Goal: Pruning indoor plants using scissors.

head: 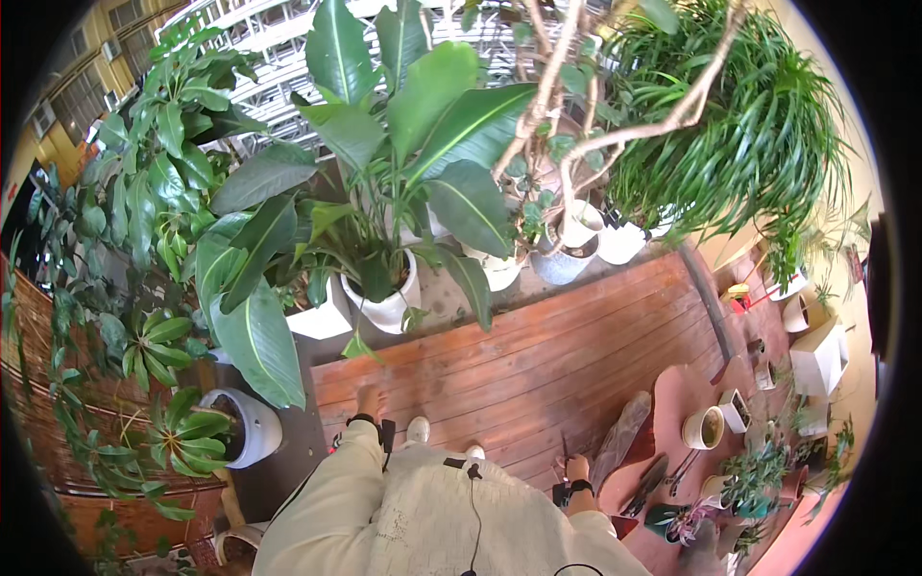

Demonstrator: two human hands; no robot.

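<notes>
My left hand (370,400) hangs over the wooden deck (504,360), near the broad-leaved plant in a white pot (389,309); its fingers look apart and I see nothing in it. At the lower right, my right hand (576,468) is beside the pink curved table, with a thin dark tool (565,445), perhaps scissors or pruners, at its fingers. Both wrists wear black bands. The right fingers are small and partly hidden, so the exact grip is unclear.
A large white pot (259,430) stands at the left. More pots line the deck's far edge, under thin branches (634,133) and a grassy-leaved plant (727,137). Clear plastic (623,439), a cream pot (702,428) and several small plants are on the pink table (677,392).
</notes>
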